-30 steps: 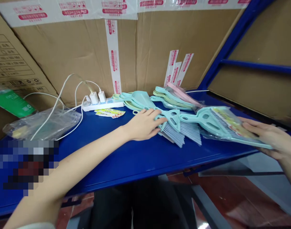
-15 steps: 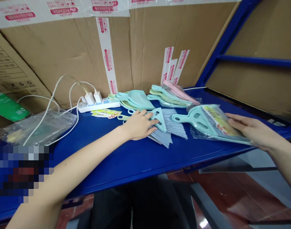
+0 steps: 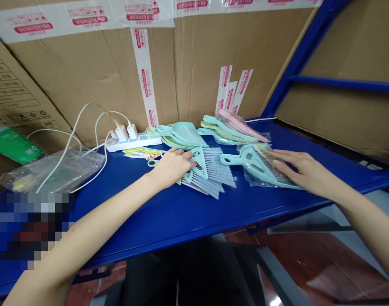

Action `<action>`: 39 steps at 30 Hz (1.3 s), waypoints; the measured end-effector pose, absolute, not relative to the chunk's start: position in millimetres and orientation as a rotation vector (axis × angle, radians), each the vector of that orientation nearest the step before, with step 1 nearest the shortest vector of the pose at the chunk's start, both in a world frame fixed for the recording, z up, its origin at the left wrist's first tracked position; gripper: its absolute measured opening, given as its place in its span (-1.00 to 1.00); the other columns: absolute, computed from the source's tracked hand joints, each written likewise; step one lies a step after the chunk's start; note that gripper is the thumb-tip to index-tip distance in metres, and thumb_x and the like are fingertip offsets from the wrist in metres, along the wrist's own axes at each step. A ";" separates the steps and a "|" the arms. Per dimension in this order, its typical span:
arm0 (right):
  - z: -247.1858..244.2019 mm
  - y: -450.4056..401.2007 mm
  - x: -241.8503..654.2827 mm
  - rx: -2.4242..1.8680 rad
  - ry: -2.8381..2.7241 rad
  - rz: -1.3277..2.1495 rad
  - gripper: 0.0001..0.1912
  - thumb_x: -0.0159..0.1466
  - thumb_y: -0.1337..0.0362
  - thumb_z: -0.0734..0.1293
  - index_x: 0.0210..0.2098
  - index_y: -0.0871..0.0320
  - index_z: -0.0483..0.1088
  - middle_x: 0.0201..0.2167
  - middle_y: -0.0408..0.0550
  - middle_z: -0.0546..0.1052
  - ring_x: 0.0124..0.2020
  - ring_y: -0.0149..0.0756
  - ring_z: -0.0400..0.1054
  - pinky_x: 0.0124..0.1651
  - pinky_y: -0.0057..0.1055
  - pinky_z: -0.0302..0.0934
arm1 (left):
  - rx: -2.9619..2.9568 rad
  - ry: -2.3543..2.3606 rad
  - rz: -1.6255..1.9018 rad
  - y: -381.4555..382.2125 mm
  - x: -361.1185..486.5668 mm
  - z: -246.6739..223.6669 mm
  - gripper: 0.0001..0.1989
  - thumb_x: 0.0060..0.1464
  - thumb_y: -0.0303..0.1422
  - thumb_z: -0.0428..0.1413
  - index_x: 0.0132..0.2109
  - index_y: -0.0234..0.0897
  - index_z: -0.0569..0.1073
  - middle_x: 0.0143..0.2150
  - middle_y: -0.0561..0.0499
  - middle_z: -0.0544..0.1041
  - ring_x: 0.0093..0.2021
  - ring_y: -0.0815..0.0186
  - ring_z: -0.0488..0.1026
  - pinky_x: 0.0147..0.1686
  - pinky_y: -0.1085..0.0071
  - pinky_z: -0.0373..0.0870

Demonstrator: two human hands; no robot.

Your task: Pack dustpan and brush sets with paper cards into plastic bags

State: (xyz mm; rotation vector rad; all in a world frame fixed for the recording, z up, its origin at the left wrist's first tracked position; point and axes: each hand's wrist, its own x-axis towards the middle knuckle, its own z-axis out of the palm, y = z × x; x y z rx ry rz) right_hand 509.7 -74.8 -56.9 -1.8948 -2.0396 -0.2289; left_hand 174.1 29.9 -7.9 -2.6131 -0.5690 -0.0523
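My left hand (image 3: 173, 167) is closed over the handle end of a pale blue hand brush (image 3: 200, 163), its fingers curled onto the brush. Another brush lies partly under it, and their grey-blue bristles fan to the right. My right hand (image 3: 298, 170) rests flat, fingers stretched, on a pale blue dustpan (image 3: 256, 163). This dustpan has a brush laid in it, a printed label card (image 3: 267, 154) and a clear plastic bag around it. Its looped handle points left, toward the loose brushes.
Loose dustpans (image 3: 184, 134) lie nested behind the brushes. Bagged sets (image 3: 229, 127) in blue, green and pink are stacked at the back. Yellow label cards (image 3: 141, 152) lie by a white power strip (image 3: 135, 142) with cables. Clear bags (image 3: 54, 170) lie left. Cardboard (image 3: 200, 63) walls the back.
My left hand and the brushes have slid left. The bagged dustpan has also shifted left, and my right hand has moved from its right edge onto its top.
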 end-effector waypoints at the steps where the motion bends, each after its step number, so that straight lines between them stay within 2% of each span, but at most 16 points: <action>1: -54.9 -76.5 500.6 -1.885 -2.077 -0.148 -0.41 0.36 -0.01 0.04 0.14 0.19 0.40 0.15 0.20 0.44 0.21 0.02 0.28 0.24 0.02 0.14 | -2.606 -0.551 -0.059 30.0 174.2 -8.4 -0.80 0.20 -0.49 0.09 -0.11 -0.18 0.56 -0.15 0.00 0.59 -0.21 0.24 0.53 -0.29 0.34 0.32; 5: -51.9 -82.8 474.3 -1.944 -2.130 0.086 -0.27 0.35 -0.10 -0.05 0.32 0.19 0.16 0.38 0.09 0.07 0.39 -0.08 -0.13 0.37 -0.03 -0.16 | -2.580 -0.499 -0.085 30.8 173.9 -7.0 -0.84 0.17 -0.50 0.11 -0.16 -0.22 0.56 -0.18 0.00 0.59 -0.23 0.25 0.54 -0.34 0.35 0.30; 7: -52.2 -84.0 468.4 -1.988 -2.161 0.118 -0.18 0.33 -0.16 -0.06 0.35 0.29 0.10 0.39 0.15 -0.01 0.40 -0.04 -0.25 0.38 -0.02 -0.25 | -2.573 -0.490 -0.084 31.2 172.7 -4.0 -0.86 0.17 -0.49 0.12 -0.19 -0.22 0.56 -0.19 0.01 0.59 -0.23 0.26 0.53 -0.35 0.35 0.29; 9: -52.5 -84.2 465.9 -2.011 -2.189 0.086 -0.12 0.31 -0.20 -0.06 0.35 0.36 0.08 0.39 0.24 -0.03 0.40 -0.02 -0.28 0.38 -0.01 -0.29 | -2.566 -0.487 -0.070 31.6 170.5 -0.2 -0.86 0.17 -0.49 0.12 -0.20 -0.21 0.56 -0.20 0.02 0.59 -0.24 0.27 0.52 -0.35 0.36 0.29; 14: -54.7 -82.5 467.1 -1.958 -2.263 -0.039 -0.18 0.34 -0.19 -0.09 0.35 0.25 0.11 0.37 0.27 0.04 0.39 -0.02 -0.21 0.36 0.03 -0.20 | -2.575 -0.483 -0.069 33.0 163.8 8.1 -0.87 0.15 -0.49 0.13 -0.24 -0.21 0.56 -0.24 0.01 0.58 -0.25 0.28 0.50 -0.35 0.37 0.28; 20: -65.0 -77.9 470.1 -1.806 -2.271 -0.247 -0.34 0.35 -0.15 0.01 0.33 -0.01 0.16 0.33 0.05 0.22 0.36 -0.03 -0.03 0.30 0.04 0.03 | -2.622 -0.527 0.027 35.1 161.0 11.7 -0.84 0.14 -0.52 0.10 -0.24 -0.23 0.55 -0.19 -0.01 0.57 -0.23 0.25 0.51 -0.29 0.35 0.35; 24: -67.3 -79.0 463.0 -1.747 -2.182 -0.399 -0.40 0.36 -0.11 0.06 0.23 0.03 0.33 0.21 0.11 0.39 0.25 0.07 0.21 0.17 0.08 0.21 | -2.675 -0.527 0.002 33.6 159.3 13.6 -0.84 0.17 -0.42 0.08 -0.17 -0.21 0.56 -0.17 0.00 0.58 -0.18 0.23 0.51 -0.23 0.32 0.39; 27: -65.3 -82.2 458.0 -1.676 -2.112 -0.439 -0.46 0.35 -0.07 0.11 0.13 0.04 0.43 0.11 0.09 0.49 0.16 0.07 0.33 0.11 0.08 0.28 | -2.723 -0.518 -0.064 33.6 157.3 16.5 -0.81 0.19 -0.36 0.07 -0.12 -0.20 0.56 -0.20 0.00 0.59 -0.18 0.24 0.52 -0.21 0.32 0.41; 31: -62.1 -85.7 456.1 -1.608 -2.067 -0.392 -0.55 0.32 -0.04 0.18 0.06 -0.03 0.48 0.02 -0.02 0.56 0.08 0.03 0.40 0.06 0.06 0.32 | -2.643 -0.664 -0.147 46.9 158.7 19.9 -0.72 0.24 -0.40 -0.05 -0.09 -0.25 0.55 -0.19 -0.06 0.59 -0.20 0.22 0.53 -0.26 0.32 0.41; 34: -60.8 -86.3 455.7 -1.567 -2.074 -0.362 -0.56 0.31 -0.03 0.20 0.03 -0.01 0.50 -0.02 -0.03 0.58 0.03 0.01 0.43 0.05 0.04 0.33 | -2.561 -0.805 -0.160 68.7 164.8 18.8 -0.65 0.26 -0.44 -0.14 -0.01 -0.30 0.52 -0.08 -0.14 0.58 -0.10 0.14 0.52 -0.23 0.25 0.40; 37: -60.6 -85.9 455.6 -1.549 -2.076 -0.355 -0.55 0.32 -0.04 0.18 0.02 0.03 0.51 -0.03 0.00 0.59 0.01 0.00 0.44 0.05 0.03 0.34 | -2.562 -0.803 -0.139 90.8 172.8 15.3 -0.64 0.26 -0.48 -0.14 0.05 -0.27 0.49 0.07 -0.15 0.54 0.06 0.15 0.46 -0.10 0.24 0.36; 39: -60.7 -85.5 455.8 -1.535 -2.076 -0.356 -0.53 0.33 -0.04 0.17 0.01 0.06 0.51 -0.04 0.02 0.59 0.01 -0.01 0.44 0.04 0.03 0.34 | -2.599 -0.756 -0.067 100.5 177.7 13.6 -0.66 0.27 -0.47 -0.11 0.03 -0.24 0.50 0.06 -0.12 0.55 0.07 0.17 0.45 -0.10 0.26 0.34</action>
